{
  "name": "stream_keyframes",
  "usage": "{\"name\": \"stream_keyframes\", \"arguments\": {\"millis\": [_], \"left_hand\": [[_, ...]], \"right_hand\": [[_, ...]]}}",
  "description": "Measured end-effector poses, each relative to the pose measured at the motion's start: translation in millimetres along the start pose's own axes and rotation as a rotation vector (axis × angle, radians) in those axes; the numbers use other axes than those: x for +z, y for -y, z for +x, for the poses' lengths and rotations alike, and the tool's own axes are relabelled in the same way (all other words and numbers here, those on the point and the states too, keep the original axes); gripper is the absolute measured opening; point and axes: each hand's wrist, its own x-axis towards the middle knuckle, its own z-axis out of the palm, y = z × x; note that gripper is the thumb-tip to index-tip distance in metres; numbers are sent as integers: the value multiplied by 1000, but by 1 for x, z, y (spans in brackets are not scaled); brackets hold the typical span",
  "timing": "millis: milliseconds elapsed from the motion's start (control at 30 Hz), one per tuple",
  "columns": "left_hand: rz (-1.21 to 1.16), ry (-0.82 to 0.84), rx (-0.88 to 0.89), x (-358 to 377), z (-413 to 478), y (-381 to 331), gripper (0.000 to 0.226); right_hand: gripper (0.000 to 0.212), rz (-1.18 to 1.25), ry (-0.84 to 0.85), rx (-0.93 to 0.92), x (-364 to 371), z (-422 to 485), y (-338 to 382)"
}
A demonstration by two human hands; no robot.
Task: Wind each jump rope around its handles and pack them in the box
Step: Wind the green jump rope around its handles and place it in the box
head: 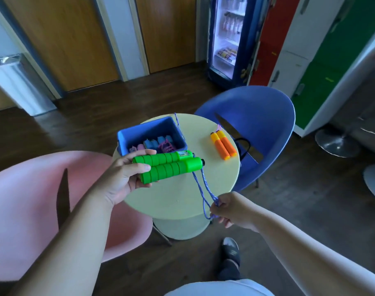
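Note:
My left hand (124, 178) grips two green jump-rope handles (169, 165) held side by side above the round table (182, 195). Their blue rope (200, 184) hangs from the black handle ends down to my right hand (231, 208), which pinches the doubled strands near the table's front edge. A blue box (126, 137) at the table's back left holds wound ropes with blue and pink handles. A pair of orange handles (224, 144) lies on the table at the right, its pink rope trailing off the far edge.
A pink chair (32, 199) stands left of the table and a blue chair (263, 124) behind it to the right. A drinks fridge (229, 35) and coloured lockers (331, 50) line the back wall. My shoe (231, 251) is on the wooden floor below the table.

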Motion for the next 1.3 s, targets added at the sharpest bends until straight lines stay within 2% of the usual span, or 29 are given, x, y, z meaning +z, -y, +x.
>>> {"name": "stream_keyframes", "arguments": {"millis": [67, 100, 167, 233, 300, 400, 500, 600, 733, 800, 933, 1067, 1300], "left_hand": [[7, 23, -24, 1, -3, 6, 49], [0, 32, -31, 1, -5, 8, 52], [-25, 42, -36, 3, -8, 11, 51], [-36, 62, -34, 6, -11, 14, 60], [-48, 85, -27, 12, -13, 19, 77], [-81, 116, -24, 19, -16, 25, 81], [-133, 119, -24, 19, -19, 30, 81], [-138, 124, -14, 21, -23, 32, 74], [-147, 63, -24, 33, -29, 40, 47], [-171, 45, -18, 36, -32, 44, 47], [-203, 28, -11, 40, -34, 47, 68], [-202, -14, -39, 50, -30, 50, 65], [-111, -52, -81, 82, -18, 37, 14]], "right_hand": [[13, -94, 95, 1, -3, -8, -8], [19, -121, 113, 0, -5, -11, -10], [34, -219, -8, -32, -11, -11, -9], [29, -246, -205, -80, -17, -11, 0], [18, -62, -306, -161, -19, -12, 12], [19, 315, -315, -249, -20, -21, 38], [22, 674, -159, -261, -23, -29, 55], [29, 821, -75, -289, -24, -28, 63], [27, 756, -72, -298, -27, -13, 72], [26, 722, -38, -290, -31, -3, 75], [27, 574, 70, -318, -44, 12, 85], [34, 442, 156, -329, -60, 24, 94], [32, 321, 201, -312, -92, 36, 102]]}}
